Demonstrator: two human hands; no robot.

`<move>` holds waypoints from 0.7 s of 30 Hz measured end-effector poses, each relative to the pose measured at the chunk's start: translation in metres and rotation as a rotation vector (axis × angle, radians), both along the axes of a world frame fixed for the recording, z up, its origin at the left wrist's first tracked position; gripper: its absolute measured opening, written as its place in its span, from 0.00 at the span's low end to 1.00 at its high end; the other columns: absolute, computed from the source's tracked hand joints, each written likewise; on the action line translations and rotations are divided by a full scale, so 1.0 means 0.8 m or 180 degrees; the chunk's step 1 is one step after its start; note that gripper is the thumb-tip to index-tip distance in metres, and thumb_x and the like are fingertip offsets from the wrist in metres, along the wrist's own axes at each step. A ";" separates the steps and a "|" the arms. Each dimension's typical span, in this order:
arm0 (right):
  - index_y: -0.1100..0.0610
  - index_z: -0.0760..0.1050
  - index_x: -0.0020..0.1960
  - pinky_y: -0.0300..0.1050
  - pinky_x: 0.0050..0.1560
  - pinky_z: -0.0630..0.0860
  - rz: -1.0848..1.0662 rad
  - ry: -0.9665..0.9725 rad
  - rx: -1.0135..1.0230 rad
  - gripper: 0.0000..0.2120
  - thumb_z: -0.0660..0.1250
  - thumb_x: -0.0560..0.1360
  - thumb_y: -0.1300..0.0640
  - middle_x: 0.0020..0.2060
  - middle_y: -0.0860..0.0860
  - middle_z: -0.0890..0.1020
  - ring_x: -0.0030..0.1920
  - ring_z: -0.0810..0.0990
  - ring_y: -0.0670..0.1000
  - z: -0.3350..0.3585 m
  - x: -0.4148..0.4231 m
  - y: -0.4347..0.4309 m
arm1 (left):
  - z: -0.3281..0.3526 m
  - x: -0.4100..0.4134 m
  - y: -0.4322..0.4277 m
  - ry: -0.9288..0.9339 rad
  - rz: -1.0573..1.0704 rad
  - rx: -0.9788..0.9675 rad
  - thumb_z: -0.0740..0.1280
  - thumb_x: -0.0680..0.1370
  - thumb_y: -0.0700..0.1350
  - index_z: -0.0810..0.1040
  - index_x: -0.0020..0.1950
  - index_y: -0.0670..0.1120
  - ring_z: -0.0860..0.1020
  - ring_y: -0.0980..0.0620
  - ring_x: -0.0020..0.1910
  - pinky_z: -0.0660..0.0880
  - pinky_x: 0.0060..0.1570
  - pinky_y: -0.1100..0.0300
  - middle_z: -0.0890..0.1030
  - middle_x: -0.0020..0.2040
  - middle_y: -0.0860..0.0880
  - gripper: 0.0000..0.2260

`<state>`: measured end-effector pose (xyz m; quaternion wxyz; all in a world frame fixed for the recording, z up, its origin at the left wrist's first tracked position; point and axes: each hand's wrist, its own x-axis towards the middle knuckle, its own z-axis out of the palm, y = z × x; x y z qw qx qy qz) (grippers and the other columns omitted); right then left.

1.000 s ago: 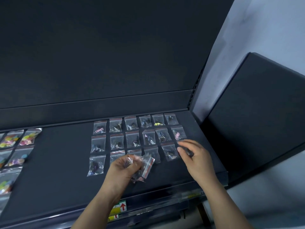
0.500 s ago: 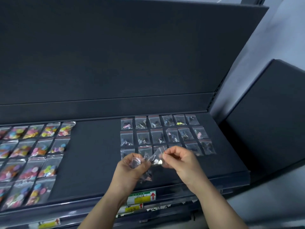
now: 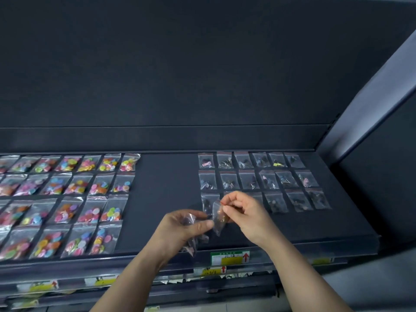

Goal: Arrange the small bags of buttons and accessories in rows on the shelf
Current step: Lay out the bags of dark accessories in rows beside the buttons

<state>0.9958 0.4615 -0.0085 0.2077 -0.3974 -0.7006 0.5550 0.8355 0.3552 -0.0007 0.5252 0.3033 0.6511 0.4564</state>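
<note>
The right hand [image 3: 245, 211] pinches one clear bag [image 3: 219, 221] at 6 o'clock over the shelf [image 3: 166, 194]. The left hand [image 3: 177, 228] grips a bunch of bags [image 3: 191, 244], contents blurred. The button rows [image 3: 67, 199] at 9 o'clock are cut off.

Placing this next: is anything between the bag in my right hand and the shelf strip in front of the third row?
Nothing visible. The right hand pinches the bag, and that shelf strip holds no bags.

The dark shelf [image 3: 166, 188] bears rows of small clear bags — bright button bags [image 3: 67, 199] well left of the left hand [image 3: 180, 228], dark accessory bags [image 3: 267, 179] just beyond the right hand [image 3: 245, 212].
</note>
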 end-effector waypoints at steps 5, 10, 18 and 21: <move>0.57 0.77 0.50 0.40 0.44 0.80 -0.0191 0.0333 -0.0162 0.05 0.66 0.76 0.64 0.42 0.53 0.85 0.44 0.84 0.51 0.000 -0.012 0.001 | -0.005 -0.006 -0.001 -0.0026 -0.0050 0.0022 0.73 0.73 0.42 0.83 0.42 0.38 0.78 0.51 0.24 0.70 0.25 0.63 0.83 0.35 0.36 0.07; 0.57 0.76 0.49 0.45 0.44 0.81 -0.0440 0.0358 -0.0212 0.06 0.65 0.77 0.66 0.40 0.54 0.85 0.40 0.83 0.51 -0.008 -0.015 0.003 | -0.008 -0.008 0.001 -0.0160 -0.0126 0.0002 0.71 0.74 0.43 0.83 0.42 0.37 0.76 0.51 0.23 0.71 0.25 0.63 0.83 0.36 0.36 0.08; 0.49 0.75 0.46 0.41 0.47 0.78 0.0238 -0.0787 0.0650 0.07 0.64 0.77 0.60 0.38 0.46 0.83 0.39 0.81 0.43 -0.017 -0.016 0.008 | -0.018 -0.031 -0.005 -0.0248 0.0403 0.0016 0.71 0.75 0.43 0.82 0.45 0.39 0.80 0.39 0.39 0.75 0.33 0.58 0.84 0.37 0.37 0.07; 0.47 0.75 0.44 0.43 0.47 0.80 0.0333 -0.0881 0.0835 0.07 0.66 0.76 0.60 0.38 0.45 0.83 0.40 0.81 0.43 -0.025 -0.020 0.002 | -0.020 -0.037 -0.005 -0.0201 0.0415 0.0052 0.72 0.74 0.44 0.82 0.43 0.41 0.80 0.38 0.39 0.75 0.34 0.58 0.84 0.37 0.38 0.06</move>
